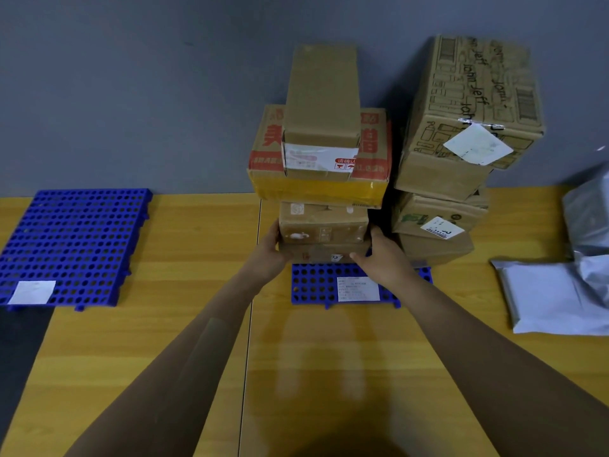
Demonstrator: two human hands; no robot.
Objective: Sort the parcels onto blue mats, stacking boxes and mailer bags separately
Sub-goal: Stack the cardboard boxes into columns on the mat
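The box stack [318, 189] stands on the middle blue mat [313, 285], four cartons high. We clasp its two lowest cartons from both sides: our left hand [272, 247] curls round the left edge, our right hand [384, 255] round the right, thumb on the front face. Just beside it on the right stands a second pile of boxes [461, 127]. Grey mailer bags [553, 298] lie on the wooden table [197, 324] further right. Another blue mat [75, 242] lies well to the left, a white label [31, 291] on its near corner.

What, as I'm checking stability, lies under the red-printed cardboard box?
A brown cardboard box atop a flatter brown box, on the blue perforated mat; the mat's rear is hidden.
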